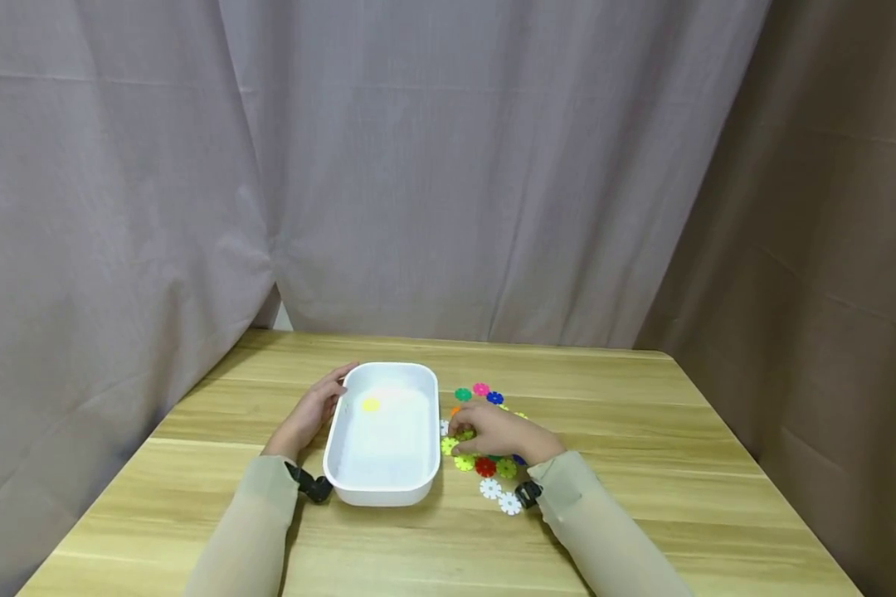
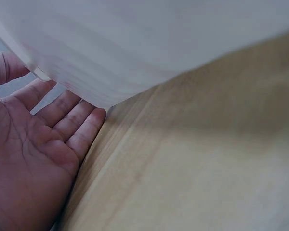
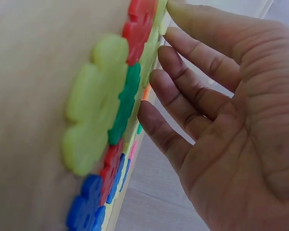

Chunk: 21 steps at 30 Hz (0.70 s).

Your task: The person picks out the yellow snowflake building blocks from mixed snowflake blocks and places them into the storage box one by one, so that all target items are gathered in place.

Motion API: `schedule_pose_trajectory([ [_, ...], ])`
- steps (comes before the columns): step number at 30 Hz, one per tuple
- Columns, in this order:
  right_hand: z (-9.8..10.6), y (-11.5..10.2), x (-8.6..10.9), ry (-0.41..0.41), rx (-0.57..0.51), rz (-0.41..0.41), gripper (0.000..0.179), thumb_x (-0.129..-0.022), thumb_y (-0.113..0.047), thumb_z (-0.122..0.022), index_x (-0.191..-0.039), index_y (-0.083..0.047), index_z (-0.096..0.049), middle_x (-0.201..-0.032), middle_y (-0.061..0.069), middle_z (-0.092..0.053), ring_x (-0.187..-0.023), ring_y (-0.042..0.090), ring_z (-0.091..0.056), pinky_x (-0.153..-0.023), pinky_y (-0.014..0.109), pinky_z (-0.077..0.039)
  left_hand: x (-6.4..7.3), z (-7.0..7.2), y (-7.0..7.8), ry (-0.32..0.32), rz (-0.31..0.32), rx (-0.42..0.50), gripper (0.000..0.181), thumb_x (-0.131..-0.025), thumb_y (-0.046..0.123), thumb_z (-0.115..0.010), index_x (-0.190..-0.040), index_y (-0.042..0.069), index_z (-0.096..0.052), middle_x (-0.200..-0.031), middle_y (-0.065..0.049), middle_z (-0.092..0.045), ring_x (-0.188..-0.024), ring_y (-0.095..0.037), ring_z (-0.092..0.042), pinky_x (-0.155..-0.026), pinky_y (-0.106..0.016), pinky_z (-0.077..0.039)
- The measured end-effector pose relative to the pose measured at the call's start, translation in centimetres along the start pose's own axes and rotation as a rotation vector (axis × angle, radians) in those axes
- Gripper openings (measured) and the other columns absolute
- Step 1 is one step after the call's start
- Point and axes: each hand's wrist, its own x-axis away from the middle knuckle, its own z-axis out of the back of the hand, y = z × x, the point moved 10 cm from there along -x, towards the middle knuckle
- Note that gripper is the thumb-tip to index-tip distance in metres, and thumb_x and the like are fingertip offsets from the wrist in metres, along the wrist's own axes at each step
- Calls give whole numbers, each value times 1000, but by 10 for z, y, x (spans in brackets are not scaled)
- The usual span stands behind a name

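White plastic forms one rectangular tray (image 1: 388, 456) on the wood-grain tabletop (image 1: 642, 414), with one round yellow piece (image 1: 370, 405) lying toward its far end. Just right of the tray is a scatter of flat, flower-shaped pieces. Counting those visible from the head view: one pink piece (image 1: 481, 389), one orange piece (image 1: 455, 410) partly covered, two green pieces (image 1: 464, 395), two blue pieces (image 1: 495, 398), three white pieces (image 1: 490, 488) and one red piece (image 1: 485, 467); the right wrist view shows two red ones. Three yellow-green pieces (image 1: 465, 463) show most of their shape, and more peek out around the hand, so their full number cannot be told.

Of the two hands, the left hand (image 1: 312, 414) lies along the tray's left side, its grip unclosed, the fingers fairly straight and touching the outer wall. The right hand (image 1: 504, 431) is among the pieces, its grip loose, fingers slightly bent and thumb apart from them; whether a fingertip touches a piece cannot be told. Two pale sleeves (image 1: 605, 526) end at the wrists, each wrist carrying one black device (image 1: 528, 494). Grey curtain (image 1: 418, 166) hangs behind.
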Motion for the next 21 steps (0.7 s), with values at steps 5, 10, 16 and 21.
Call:
schedule_pose_trajectory([
  [5,0,-4,1,6,-37,27,17,-87,-18,-79,-99,-12,-69,-99,4,-63,-91,20,-56,-79,31,-49,0,-1,0,-14,-10,9,64,-96,9,-38,-160,8,-26,-164,-12,-25,-145,-29,-32,-105,-22,-40],
  [10,2,-4,0,14,-73,52,17,-86,-14,-79,-96,-10,-66,-94,4,-62,-86,19,-57,-74,27,-50,-2,-1,-1,-21,-14,34,63,-97,9,-37,-159,7,-27,-164,-14,-25,-146,-31,-30,-114,-34,-35],
  [16,6,0,0,36,-72,51,11,-89,-10,-74,-95,-11,-65,-92,-4,-63,-87,11,-60,-77,26,-54,-2,-2,-1,-24,-20,45,64,-97,9,-38,-159,7,-26,-164,-13,-24,-147,-29,-28,-119,-42,-26],
  [21,8,0,0,48,-100,73,8,-91,-8,-71,-94,-11,-64,-89,-9,-62,-87,7,-63,-77,24,-56,-2,0,-1,-19,-16,42,63,-97,9,-38,-159,8,-28,-164,-13,-26,-146,-30,-30,-118,-40,-29],
])
